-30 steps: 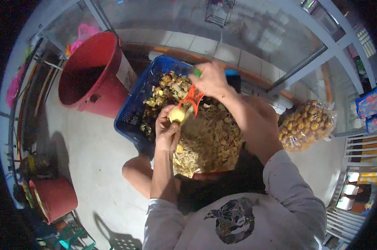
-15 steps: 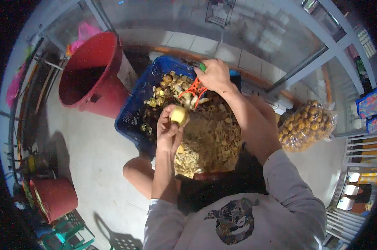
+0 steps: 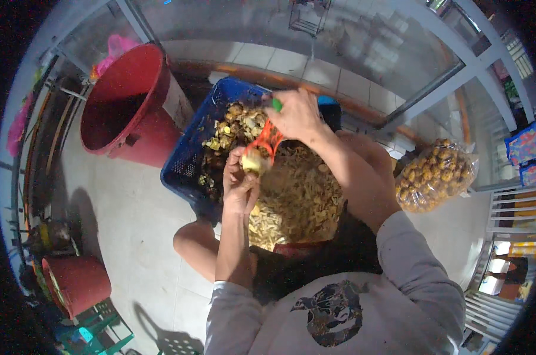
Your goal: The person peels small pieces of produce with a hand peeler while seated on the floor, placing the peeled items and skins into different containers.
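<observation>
My left hand (image 3: pixel 239 186) is closed around a round, peeled, pale-yellow vegetable (image 3: pixel 252 163) whose kind I cannot make out. In my right hand (image 3: pixel 294 117) is a peeler (image 3: pixel 272 135) with an orange, forked head and a green end poking out by the thumb. The peeler's head, a little blurred, reaches the top of the vegetable and seems to touch it. Beneath both hands, pale strips and slices (image 3: pixel 268 223) lie in a heap. Behind them a blue plastic crate (image 3: pixel 182 157) holds lumpy brownish and yellowish pieces (image 3: pixel 235 121).
A large red bin (image 3: pixel 155 133) stands left of the crate, and a smaller red bucket (image 3: pixel 81 284) is farther down the left. On the right lies a clear bag of round brown-yellow produce (image 3: pixel 436 177). Green plastic stools (image 3: pixel 99 331) stand at lower left. Glass panels run along the far side.
My right hand has moved left and slightly down, bringing the peeler's head onto the vegetable. My left hand keeps its hold almost in place.
</observation>
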